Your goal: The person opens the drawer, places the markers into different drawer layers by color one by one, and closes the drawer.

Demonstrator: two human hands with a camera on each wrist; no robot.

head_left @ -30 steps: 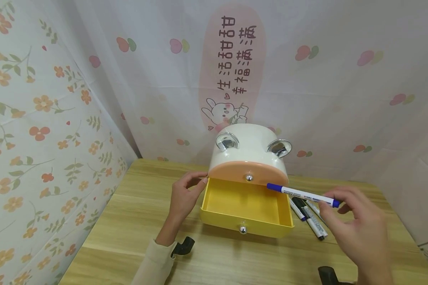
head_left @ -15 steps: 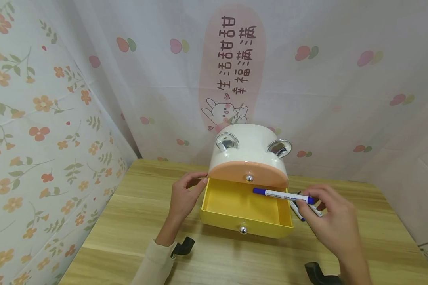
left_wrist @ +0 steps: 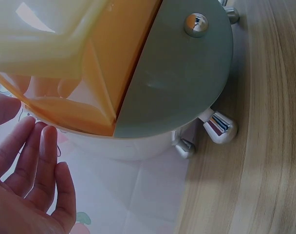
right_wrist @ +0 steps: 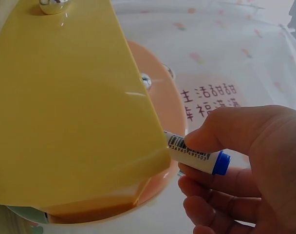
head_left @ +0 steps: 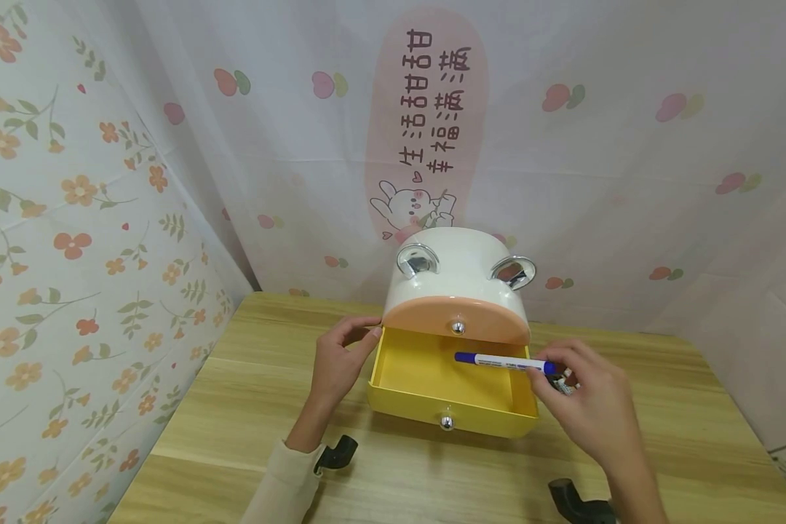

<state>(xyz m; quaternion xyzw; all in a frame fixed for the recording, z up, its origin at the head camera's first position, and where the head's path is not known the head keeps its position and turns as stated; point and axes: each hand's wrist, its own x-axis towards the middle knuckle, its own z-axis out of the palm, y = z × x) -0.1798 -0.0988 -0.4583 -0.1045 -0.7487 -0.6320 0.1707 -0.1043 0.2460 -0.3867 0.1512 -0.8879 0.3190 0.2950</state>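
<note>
A white rounded desktop organizer (head_left: 456, 258) with silver ears stands at the back of the table, its yellow drawer (head_left: 445, 402) pulled out. My right hand (head_left: 586, 397) pinches a blue-capped marker (head_left: 503, 362) near its end between thumb and fingers. The marker lies level over the drawer's right part, cap pointing left; in the right wrist view the drawer hides most of it. At the organizer's left side, my left hand (head_left: 340, 356) rests its fingertips by the drawer's rear corner. In the left wrist view its fingers (left_wrist: 46, 161) are loosely extended and grip nothing.
More markers (head_left: 563, 384) lie right of the drawer, mostly hidden behind my right hand. Above the drawer is a shut orange drawer front (head_left: 432, 318) with a silver knob. A printed curtain (head_left: 602, 182) hangs behind the wooden table (head_left: 255, 393).
My right hand has moved left with the marker, bringing it farther over the yellow drawer and slightly lower. The left hand and organizer have stayed in place.
</note>
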